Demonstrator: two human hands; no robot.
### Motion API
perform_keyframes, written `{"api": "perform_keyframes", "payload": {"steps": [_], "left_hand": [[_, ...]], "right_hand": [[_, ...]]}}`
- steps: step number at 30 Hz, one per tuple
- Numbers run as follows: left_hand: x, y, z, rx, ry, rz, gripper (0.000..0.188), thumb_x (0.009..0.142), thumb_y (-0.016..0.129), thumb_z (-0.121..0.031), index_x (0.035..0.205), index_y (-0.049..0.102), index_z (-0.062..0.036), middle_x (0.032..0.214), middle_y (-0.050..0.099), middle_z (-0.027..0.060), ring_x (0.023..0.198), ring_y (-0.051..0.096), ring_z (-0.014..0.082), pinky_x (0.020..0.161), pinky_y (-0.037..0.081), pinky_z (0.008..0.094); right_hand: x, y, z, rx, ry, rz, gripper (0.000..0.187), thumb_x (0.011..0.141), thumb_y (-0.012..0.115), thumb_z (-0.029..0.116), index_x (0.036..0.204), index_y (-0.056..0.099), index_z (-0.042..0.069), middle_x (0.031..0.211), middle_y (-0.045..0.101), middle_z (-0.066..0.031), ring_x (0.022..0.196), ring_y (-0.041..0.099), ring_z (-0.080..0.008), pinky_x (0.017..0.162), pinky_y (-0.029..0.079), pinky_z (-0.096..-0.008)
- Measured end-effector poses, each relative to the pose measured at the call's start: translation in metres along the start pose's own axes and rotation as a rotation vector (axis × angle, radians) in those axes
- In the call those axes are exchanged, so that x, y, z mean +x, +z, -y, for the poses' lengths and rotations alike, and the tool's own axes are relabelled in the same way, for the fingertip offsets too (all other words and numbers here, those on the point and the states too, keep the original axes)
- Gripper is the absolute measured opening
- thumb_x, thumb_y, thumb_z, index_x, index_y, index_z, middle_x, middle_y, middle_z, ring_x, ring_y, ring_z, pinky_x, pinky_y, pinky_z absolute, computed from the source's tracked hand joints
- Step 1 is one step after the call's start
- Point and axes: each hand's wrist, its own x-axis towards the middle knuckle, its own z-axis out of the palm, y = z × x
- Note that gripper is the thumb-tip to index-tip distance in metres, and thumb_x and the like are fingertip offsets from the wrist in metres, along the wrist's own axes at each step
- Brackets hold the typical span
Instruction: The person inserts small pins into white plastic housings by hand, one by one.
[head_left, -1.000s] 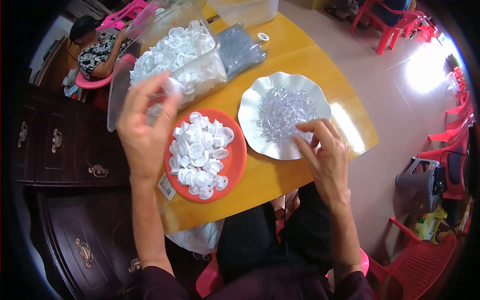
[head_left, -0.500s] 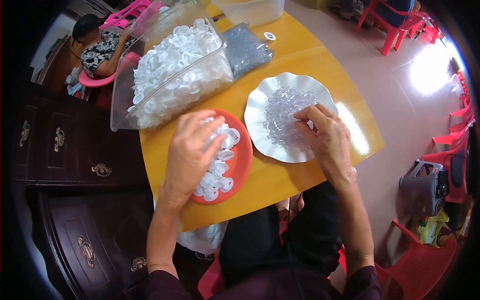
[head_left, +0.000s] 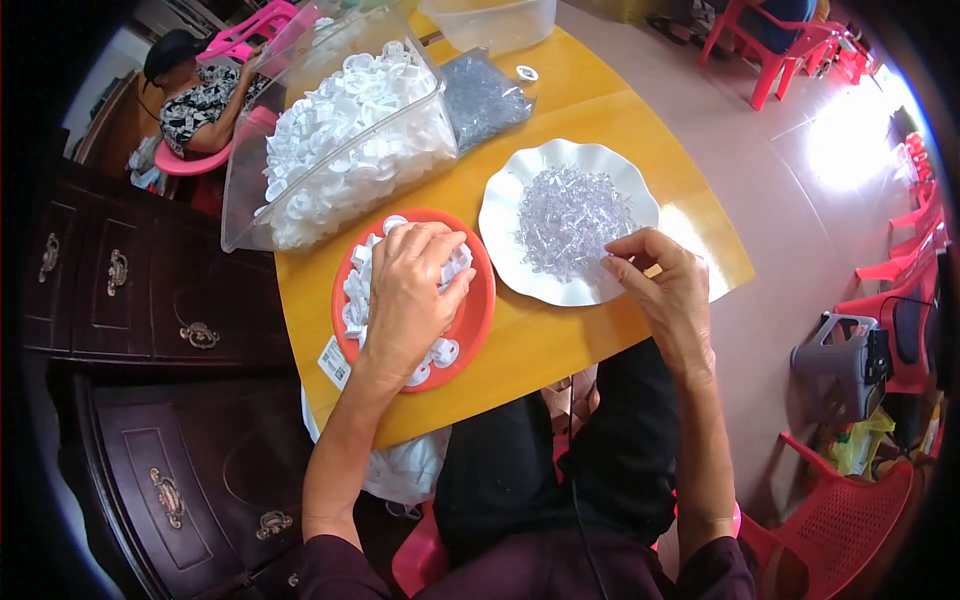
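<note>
Left hand (head_left: 408,290): arching over an orange plate (head_left: 476,318), its fingertips hiding among white plastic pieces (head_left: 357,285); whether they are gripping one, the view is not telling.
Right hand (head_left: 675,295): hovering over the near right edge of a wavy white plate (head_left: 505,245), thumb and forefinger tips nearly meeting; whether they are pinching a clear sliver is too fine to tell.
Plates: sitting side by side on a yellow table (head_left: 540,345), the orange one holding white pieces, the wavy one holding a heap of clear slivers (head_left: 575,215).
Hands at work: apparently picking small parts, one hand per plate; the next move is seemingly calling for a fine pinch on a single part.
Sticker (head_left: 335,362): lying beside the orange plate, showing a dark square code, its small print defying reading.
</note>
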Motion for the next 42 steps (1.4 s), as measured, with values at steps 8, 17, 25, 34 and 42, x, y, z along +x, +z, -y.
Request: {"api": "perform_keyframes", "payload": {"steps": [8,17,25,34,42], "left_hand": [[-0.013,-0.014,-0.014,-0.106,0.036,-0.08,0.04,0.079,0.075,-0.008,0.118,0.067,-0.0057,0.116,0.065,0.0112,0.112,0.058,0.0302,0.099,0.044,0.0404],[-0.039,-0.018,-0.026,-0.294,-0.039,-0.09,0.043,0.08,0.076,-0.002,0.122,0.066,-0.005,0.115,0.066,0.0125,0.106,0.064,0.0268,0.092,0.051,0.0357],[-0.047,-0.02,-0.029,-0.37,-0.102,-0.103,0.046,0.079,0.076,0.001,0.123,0.064,-0.0054,0.115,0.065,0.0122,0.106,0.063,0.0289,0.09,0.051,0.037],[-0.054,-0.02,-0.03,-0.402,-0.128,-0.072,0.048,0.081,0.076,-0.001,0.127,0.063,-0.0075,0.117,0.064,0.01,0.098,0.062,0.0204,0.086,0.051,0.0322],[-0.057,-0.023,-0.032,-0.456,-0.151,-0.055,0.045,0.08,0.076,0.0,0.124,0.064,-0.0049,0.116,0.065,0.0129,0.107,0.064,0.0268,0.089,0.052,0.0353]], "right_hand": [[-0.016,0.006,0.005,0.661,0.255,0.131,0.013,0.089,0.073,0.011,0.099,0.071,0.002,0.086,0.07,-0.0008,0.073,0.062,-0.0064,0.063,0.047,-0.0209],[-0.014,0.019,0.013,0.63,0.265,0.105,0.012,0.09,0.071,0.01,0.098,0.07,0.0,0.084,0.07,-0.0023,0.074,0.062,-0.0057,0.062,0.049,-0.0217],[-0.004,0.019,0.018,0.087,-0.166,-0.061,0.009,0.085,0.067,0.002,0.094,0.068,0.0,0.082,0.069,-0.0086,0.071,0.065,-0.0146,0.063,0.052,-0.0284],[0.006,0.009,0.016,-0.229,-0.22,0.002,0.012,0.083,0.065,0.002,0.095,0.066,0.001,0.091,0.069,-0.0128,0.08,0.068,-0.0301,0.074,0.053,-0.0374],[0.014,-0.004,0.025,-0.105,-0.209,0.055,0.013,0.082,0.067,0.0,0.095,0.067,0.001,0.087,0.067,-0.0106,0.076,0.065,-0.0215,0.07,0.052,-0.0337]]}}
